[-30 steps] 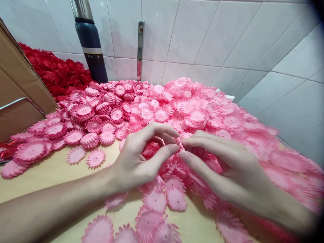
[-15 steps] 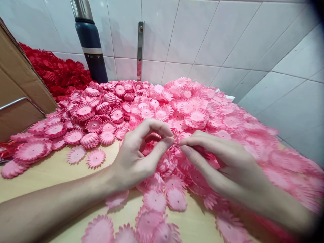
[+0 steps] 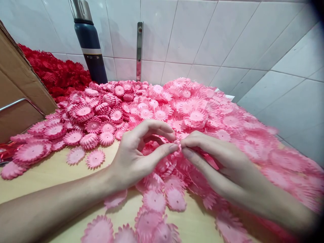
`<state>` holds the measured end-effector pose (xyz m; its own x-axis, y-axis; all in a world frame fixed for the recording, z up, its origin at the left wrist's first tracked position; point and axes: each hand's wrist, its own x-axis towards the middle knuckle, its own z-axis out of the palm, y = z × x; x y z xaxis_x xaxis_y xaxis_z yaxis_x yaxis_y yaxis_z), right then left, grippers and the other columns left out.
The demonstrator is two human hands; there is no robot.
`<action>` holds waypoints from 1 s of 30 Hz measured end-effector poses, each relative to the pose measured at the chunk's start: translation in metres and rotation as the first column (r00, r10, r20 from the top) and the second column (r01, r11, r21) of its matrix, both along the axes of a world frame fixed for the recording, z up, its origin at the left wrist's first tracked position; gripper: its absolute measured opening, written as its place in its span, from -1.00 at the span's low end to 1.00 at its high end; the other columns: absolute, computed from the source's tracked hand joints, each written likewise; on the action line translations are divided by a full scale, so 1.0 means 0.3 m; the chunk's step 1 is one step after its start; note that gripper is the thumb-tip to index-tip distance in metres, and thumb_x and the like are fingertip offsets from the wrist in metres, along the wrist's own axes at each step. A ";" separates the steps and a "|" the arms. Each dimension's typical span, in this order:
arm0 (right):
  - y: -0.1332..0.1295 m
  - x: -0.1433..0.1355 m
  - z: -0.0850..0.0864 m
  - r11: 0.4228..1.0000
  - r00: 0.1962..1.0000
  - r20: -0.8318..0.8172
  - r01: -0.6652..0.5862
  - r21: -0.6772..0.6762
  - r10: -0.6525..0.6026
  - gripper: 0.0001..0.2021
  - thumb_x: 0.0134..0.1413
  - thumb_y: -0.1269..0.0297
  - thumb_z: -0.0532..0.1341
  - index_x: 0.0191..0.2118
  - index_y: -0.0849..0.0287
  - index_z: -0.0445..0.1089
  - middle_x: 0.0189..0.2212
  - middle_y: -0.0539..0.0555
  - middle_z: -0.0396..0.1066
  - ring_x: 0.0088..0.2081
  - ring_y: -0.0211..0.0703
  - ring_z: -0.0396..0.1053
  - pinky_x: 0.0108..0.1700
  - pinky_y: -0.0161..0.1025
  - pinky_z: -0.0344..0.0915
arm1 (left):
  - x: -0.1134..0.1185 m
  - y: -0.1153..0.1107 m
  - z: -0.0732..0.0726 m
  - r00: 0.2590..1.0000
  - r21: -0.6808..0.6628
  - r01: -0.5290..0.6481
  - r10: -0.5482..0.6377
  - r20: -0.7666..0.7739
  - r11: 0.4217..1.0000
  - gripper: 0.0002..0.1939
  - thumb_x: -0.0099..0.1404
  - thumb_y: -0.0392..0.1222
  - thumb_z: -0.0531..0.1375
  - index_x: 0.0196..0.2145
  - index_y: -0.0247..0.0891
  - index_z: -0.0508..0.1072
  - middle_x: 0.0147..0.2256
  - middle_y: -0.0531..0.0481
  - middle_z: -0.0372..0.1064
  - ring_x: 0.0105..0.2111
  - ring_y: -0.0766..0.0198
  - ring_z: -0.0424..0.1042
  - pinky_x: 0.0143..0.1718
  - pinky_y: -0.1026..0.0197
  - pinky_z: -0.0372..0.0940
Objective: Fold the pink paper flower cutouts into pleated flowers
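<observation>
The fingers of the left hand (image 3: 138,155) and right hand (image 3: 225,165) pinch a small pink piece (image 3: 178,143) between them, above the pink pile (image 3: 197,114). It shows mostly edge-on, its rim roughly upright; its long axis and facing are too hidden to tell. Loose petals (image 3: 155,201) lie flat on the tabletop (image 3: 58,177), nearer the camera. The bottle (image 3: 91,50) stands behind, against the wall.
</observation>
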<state>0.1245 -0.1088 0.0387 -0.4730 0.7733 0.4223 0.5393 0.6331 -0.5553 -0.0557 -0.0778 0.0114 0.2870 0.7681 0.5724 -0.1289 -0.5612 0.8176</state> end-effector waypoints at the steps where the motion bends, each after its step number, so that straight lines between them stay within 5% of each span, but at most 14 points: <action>1: 0.000 0.000 0.001 1.000 1.000 0.004 -0.004 -0.004 0.004 -0.81 0.18 0.51 0.07 -0.18 0.15 0.37 -0.34 0.03 0.40 -0.32 -0.27 0.36 -0.30 -0.30 0.31 | -0.001 0.000 0.002 1.000 0.010 0.005 -0.005 0.002 1.000 -0.77 0.15 -0.43 0.27 -0.23 -0.27 0.39 -0.31 0.03 0.42 -0.29 0.36 0.46 -0.22 0.31 0.44; 16: -0.008 0.005 0.003 0.995 0.996 -0.024 0.084 -0.046 -0.085 -0.91 0.20 0.40 0.12 -0.25 0.11 0.35 -0.38 -0.04 0.38 -0.35 -0.31 0.37 -0.32 -0.34 0.28 | -0.003 -0.003 0.002 0.999 0.016 -0.042 0.043 -0.020 0.999 -0.80 0.14 -0.44 0.27 -0.27 -0.30 0.38 -0.33 0.03 0.42 -0.33 0.37 0.47 -0.23 0.30 0.45; 30: 0.001 0.006 0.009 0.997 0.998 -0.042 0.034 -0.069 -0.037 -0.88 0.20 0.42 0.11 -0.35 0.16 0.34 -0.43 -0.04 0.39 -0.42 -0.35 0.32 -0.38 -0.36 0.26 | -0.004 -0.007 0.001 0.999 -0.013 -0.011 0.011 -0.046 1.000 -0.76 0.14 -0.43 0.28 -0.23 -0.30 0.36 -0.34 0.03 0.44 -0.31 0.34 0.50 -0.21 0.30 0.45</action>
<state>0.1262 -0.1085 0.0416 -0.4270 0.8170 0.3875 0.5358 0.5738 -0.6194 -0.0570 -0.0799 0.0115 0.3043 0.7787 0.5487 -0.0850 -0.5515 0.8298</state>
